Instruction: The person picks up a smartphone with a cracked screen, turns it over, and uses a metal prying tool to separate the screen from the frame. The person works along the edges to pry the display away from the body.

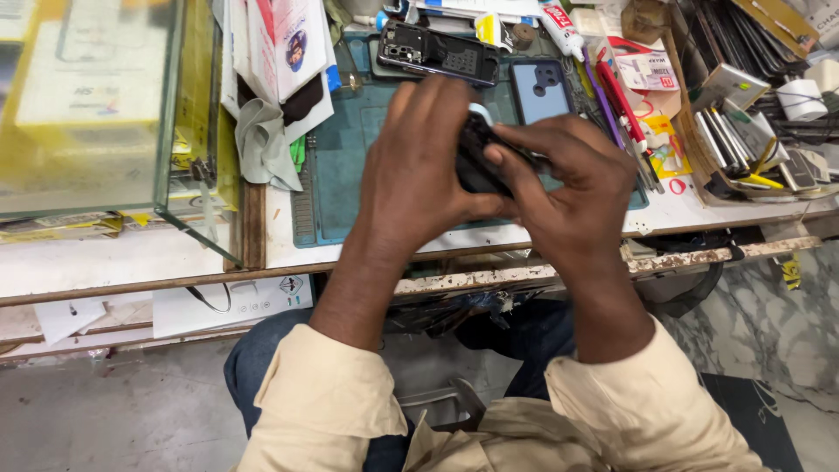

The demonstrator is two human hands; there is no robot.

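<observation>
Both hands around black phone above mat

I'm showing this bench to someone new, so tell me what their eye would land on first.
First, the two hands meeting at the centre: the left hand and right hand together grip a small black device above the teal work mat. Behind them on the mat lie an opened black phone frame and a blue-grey phone back cover. At far left stands a glass case with yellow-tinted contents.

dark phone mostly hidden by hands
</observation>
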